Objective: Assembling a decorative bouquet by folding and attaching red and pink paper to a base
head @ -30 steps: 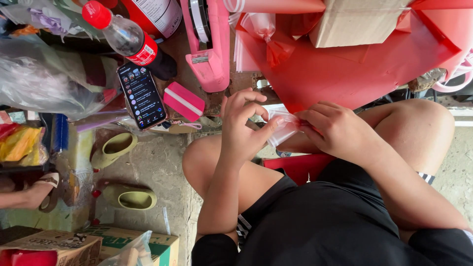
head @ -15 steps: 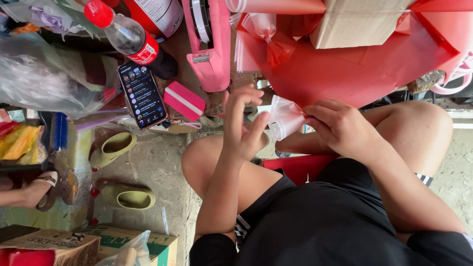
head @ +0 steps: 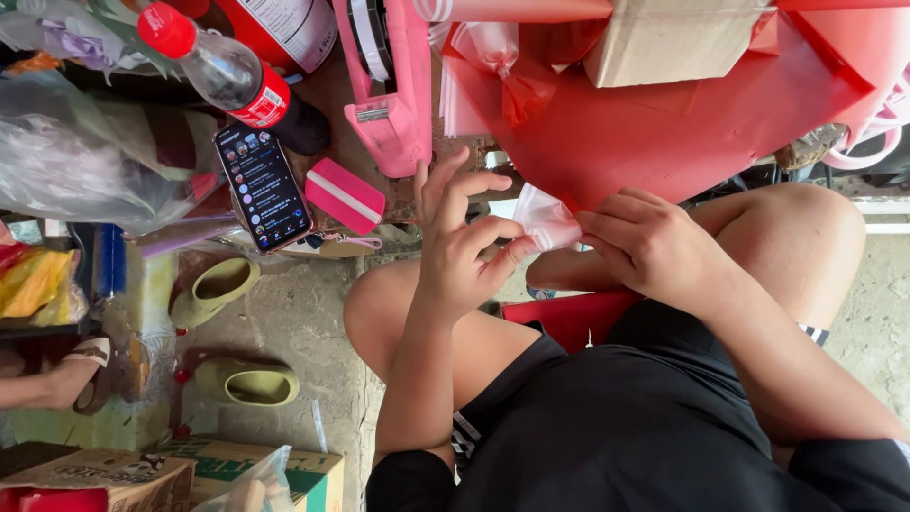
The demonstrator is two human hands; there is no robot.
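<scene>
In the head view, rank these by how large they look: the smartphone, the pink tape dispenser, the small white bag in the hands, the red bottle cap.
1. pink tape dispenser, partly cut off at the top edge
2. smartphone
3. small white bag, partly hidden by the left hand and right hand, so unsure against the phone
4. red bottle cap

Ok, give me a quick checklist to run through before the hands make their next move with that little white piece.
1. Both hands on the piece: the left hand and the right hand each pinch the small white piece. Ok.
2. Firmness of each grip: cannot tell.
3. Piece free of the red sheet: its top edge meets or overlaps the sheet. Cannot tell.
4. Pink tape dispenser near the left hand: ok.
5. Phone clear of the hands, lying flat beside the bottle: ok.
</scene>
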